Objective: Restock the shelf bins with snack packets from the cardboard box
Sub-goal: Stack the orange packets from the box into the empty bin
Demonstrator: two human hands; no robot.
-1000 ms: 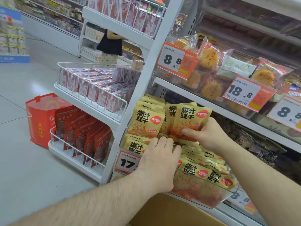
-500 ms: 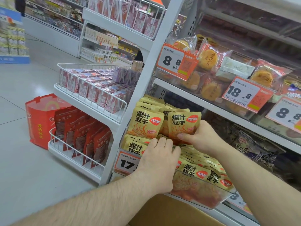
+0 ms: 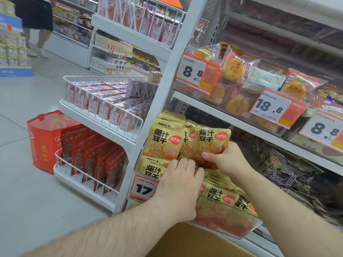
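Observation:
A clear shelf bin (image 3: pixel 230 222) holds several yellow snack packets, with more standing upright behind it. My right hand (image 3: pixel 225 157) pinches the lower edge of an upright yellow packet (image 3: pixel 211 140) at the back of the bin. My left hand (image 3: pixel 179 184) lies palm down on the front packets, fingers curled over their tops, pressing them toward me. Another upright yellow packet (image 3: pixel 164 142) stands just left of the held one. A strip of the cardboard box (image 3: pixel 191 242) shows at the bottom edge, under the bin.
Orange price tags (image 3: pixel 143 188) hang on the bin fronts. Wrapped round cakes (image 3: pixel 234 68) fill the shelf above. At left, a white wire rack (image 3: pixel 104 112) holds pink packs and red pouches, with a red bag (image 3: pixel 43 140) on the floor. A person (image 3: pixel 35 25) walks in the far aisle.
My right hand has lowered the yellow packet and drawn it left, setting it upright beside the other standing packet. My left hand has stayed on the front packets. A person walked into the far aisle.

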